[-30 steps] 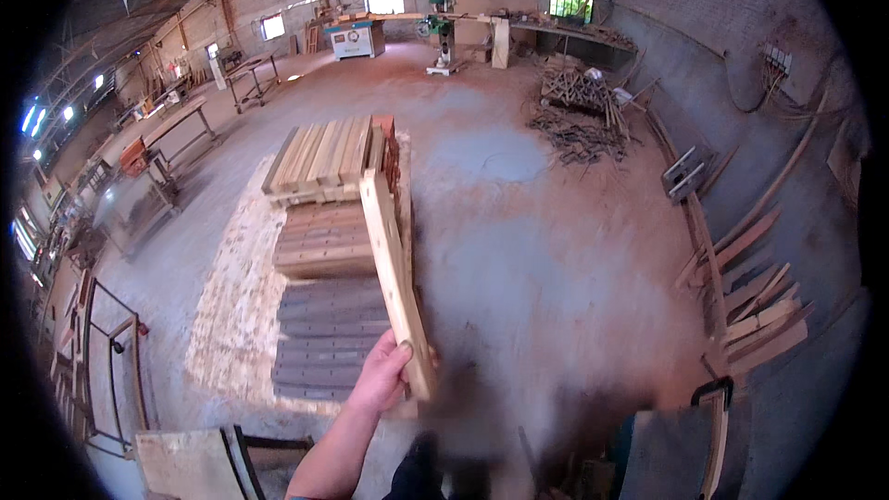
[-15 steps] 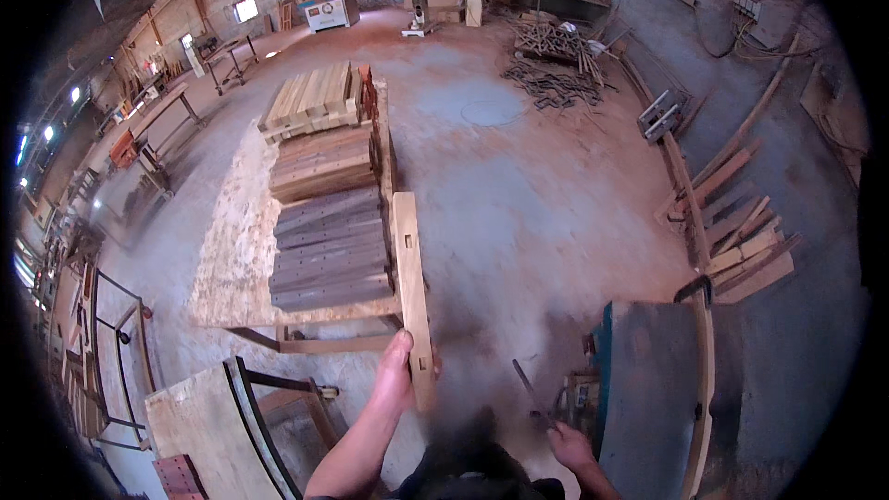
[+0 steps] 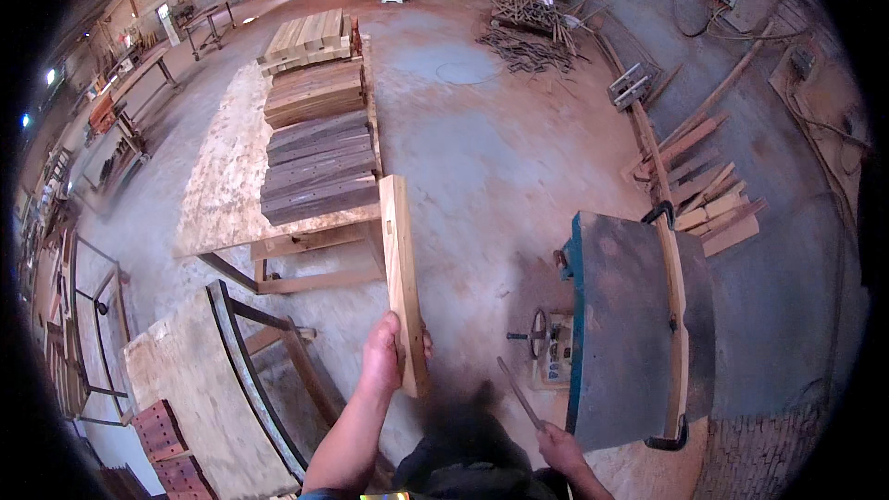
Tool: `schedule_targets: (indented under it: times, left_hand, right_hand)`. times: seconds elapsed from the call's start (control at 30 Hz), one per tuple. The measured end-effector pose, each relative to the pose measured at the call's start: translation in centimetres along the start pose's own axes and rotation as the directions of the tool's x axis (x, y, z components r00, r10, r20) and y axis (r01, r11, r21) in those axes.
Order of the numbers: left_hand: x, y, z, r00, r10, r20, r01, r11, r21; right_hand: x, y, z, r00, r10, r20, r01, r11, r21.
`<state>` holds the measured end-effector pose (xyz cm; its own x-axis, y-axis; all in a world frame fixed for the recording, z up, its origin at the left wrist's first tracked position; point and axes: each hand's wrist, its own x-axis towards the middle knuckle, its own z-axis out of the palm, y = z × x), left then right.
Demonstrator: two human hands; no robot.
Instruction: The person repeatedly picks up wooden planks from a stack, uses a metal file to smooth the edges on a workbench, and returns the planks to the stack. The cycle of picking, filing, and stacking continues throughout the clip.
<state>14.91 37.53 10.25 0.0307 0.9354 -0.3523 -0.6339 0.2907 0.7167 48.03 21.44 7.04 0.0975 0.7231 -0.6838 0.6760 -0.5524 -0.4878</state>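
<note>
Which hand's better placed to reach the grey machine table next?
Right, I'd judge: the right hand is nearer the grey machine table, though it grips a thin stick. The left hand is farther off, holding a wooden bar.

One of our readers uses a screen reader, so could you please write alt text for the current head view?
A person's left hand holds a pale wooden bar, while the right hand holds a slim tool in a workshop. Ahead, three stacks of wooden pieces sit on a table; to the right stands a dark, flat-topped machine.
</note>
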Motion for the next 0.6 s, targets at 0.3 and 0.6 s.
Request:
schedule_targets:
  times: [0.3, 0.6]
  left_hand:
    - [-4.5, -6.1, 5.6, 0.976, -0.181, 0.118, 0.198, 0.968, -0.153]
    - [-9.8, -20.7, 14.5, 0.89, -0.398, 0.223, 0.427, 0.898, -0.101]
  right_hand:
    - [-5.6, 6.4, -1.1, 0.996, -0.013, -0.085, 0.027, 0.986, 0.166]
    - [-12.9, 22.0, -3.7, 0.964, -0.033, -0.264, 0.136, 0.914, 0.383]
